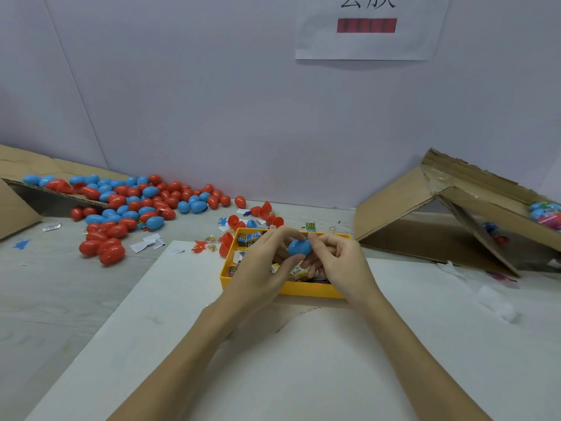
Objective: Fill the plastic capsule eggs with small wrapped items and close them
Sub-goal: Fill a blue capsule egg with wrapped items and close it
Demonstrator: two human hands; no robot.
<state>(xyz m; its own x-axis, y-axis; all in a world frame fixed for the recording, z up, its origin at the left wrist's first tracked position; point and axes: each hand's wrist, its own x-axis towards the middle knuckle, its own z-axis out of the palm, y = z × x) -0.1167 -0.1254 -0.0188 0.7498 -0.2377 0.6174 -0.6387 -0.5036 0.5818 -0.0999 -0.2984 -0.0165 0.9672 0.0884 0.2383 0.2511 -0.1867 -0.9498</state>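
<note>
Blue capsule egg (pixel 300 247) held between both hands, above the yellow tray (pixel 306 289). Left hand (pixel 263 262): fingers curled over the egg's top and left end, thumb pressing from below. Right hand (pixel 340 262): fingertips pinch the egg's right end, thumb on top. Cannot tell whether the egg's halves are fully seated; no seam visible.

Tray sits at the far edge of a white sheet (pixel 303 360) on the desk. Small wrapped items (pixel 249 238) lie in its compartments; print on the wrappers too small to read.

Loose red egg halves (pixel 267 212) just beyond the tray's far edge. Pile of red and blue eggs (pixel 133 205) toward the desk's far left corner, spilling from a tipped cardboard box (pixel 18 205). Second cardboard box (pixel 440 220) at the far right edge, holding more eggs (pixel 545 214).

Paper sign (pixel 370 28) on the wall: cropped characters, unreadable; red bar beneath them.
</note>
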